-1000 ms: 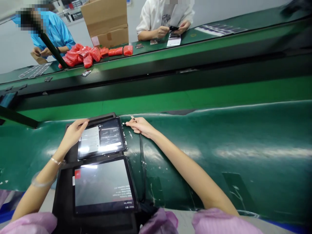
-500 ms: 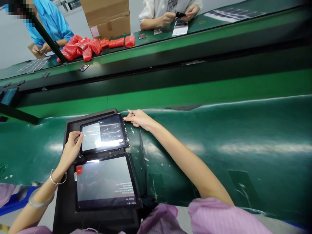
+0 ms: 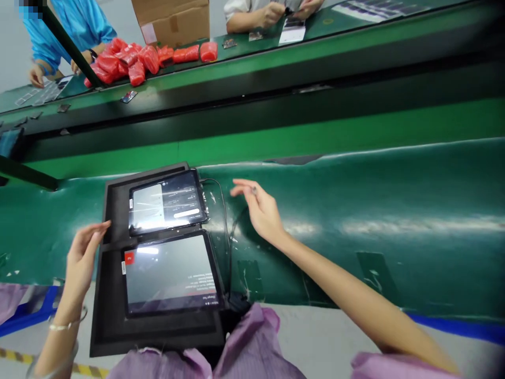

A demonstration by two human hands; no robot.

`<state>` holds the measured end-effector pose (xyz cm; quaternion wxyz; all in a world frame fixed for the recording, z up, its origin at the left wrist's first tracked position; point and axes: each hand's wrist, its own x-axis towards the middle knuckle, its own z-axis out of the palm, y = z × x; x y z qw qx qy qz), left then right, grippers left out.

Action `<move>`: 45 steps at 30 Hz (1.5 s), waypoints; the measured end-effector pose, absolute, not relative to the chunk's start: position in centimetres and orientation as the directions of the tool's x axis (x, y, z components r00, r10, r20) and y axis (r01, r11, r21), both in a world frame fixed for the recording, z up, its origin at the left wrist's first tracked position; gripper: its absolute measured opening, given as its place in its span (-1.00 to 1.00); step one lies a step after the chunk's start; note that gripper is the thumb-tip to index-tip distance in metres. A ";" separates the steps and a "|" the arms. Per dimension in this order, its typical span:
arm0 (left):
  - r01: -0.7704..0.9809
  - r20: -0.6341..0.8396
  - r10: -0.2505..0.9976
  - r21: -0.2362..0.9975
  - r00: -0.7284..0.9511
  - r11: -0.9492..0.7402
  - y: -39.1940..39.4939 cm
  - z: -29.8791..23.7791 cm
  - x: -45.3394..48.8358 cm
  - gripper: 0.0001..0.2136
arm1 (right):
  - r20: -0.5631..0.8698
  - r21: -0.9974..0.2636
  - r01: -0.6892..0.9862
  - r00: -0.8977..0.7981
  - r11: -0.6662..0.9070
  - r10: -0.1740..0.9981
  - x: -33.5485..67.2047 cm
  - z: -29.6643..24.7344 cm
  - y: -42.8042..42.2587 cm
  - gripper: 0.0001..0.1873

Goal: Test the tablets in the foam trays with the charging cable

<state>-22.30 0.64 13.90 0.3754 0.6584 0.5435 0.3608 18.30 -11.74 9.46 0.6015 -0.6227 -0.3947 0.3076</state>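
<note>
A black tray (image 3: 114, 331) holds two tablets with lit screens. The upper tablet (image 3: 169, 202) has a thin black cable (image 3: 225, 210) running from its right edge. The lower tablet (image 3: 169, 279) shows a pale page with small text and a red square in one corner. At the tray's left rim is my left hand (image 3: 81, 258), its fingers stretched out and holding nothing I can see; whether the tips touch the rim I cannot tell. My right hand (image 3: 262, 210) hovers right of the cable, slightly blurred, with fingers apart and nothing in it.
Beyond the green bench (image 3: 355, 200) runs a raised line with red wrapped packets (image 3: 138, 60) and a cardboard box (image 3: 171, 23). Two people work there, one in a blue sleeve (image 3: 94, 23). A dark post (image 3: 71, 45) stands at left.
My right hand has let go at the upper tablet's right edge and drawn away right; the cable now shows attached there. My left hand has left that tablet's left edge, moving left and down.
</note>
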 end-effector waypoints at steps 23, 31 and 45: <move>0.623 -0.328 0.943 0.750 0.058 0.222 -9.2 11.5 -25.7 -0.38 | -0.234 -0.950 0.195 0.070 -0.244 0.970 13.5 9.3 -17.5 -0.70; 0.746 -0.276 0.961 0.641 0.002 0.183 -10.3 12.1 -24.1 -0.46 | -0.220 -0.960 0.164 0.063 -0.228 0.973 12.8 9.0 -16.4 -0.71; 0.816 -0.211 0.831 0.419 0.514 -0.399 -11.9 12.8 -23.1 0.06 | -0.376 -0.926 0.027 0.022 -0.376 0.927 13.3 8.3 -19.0 -0.67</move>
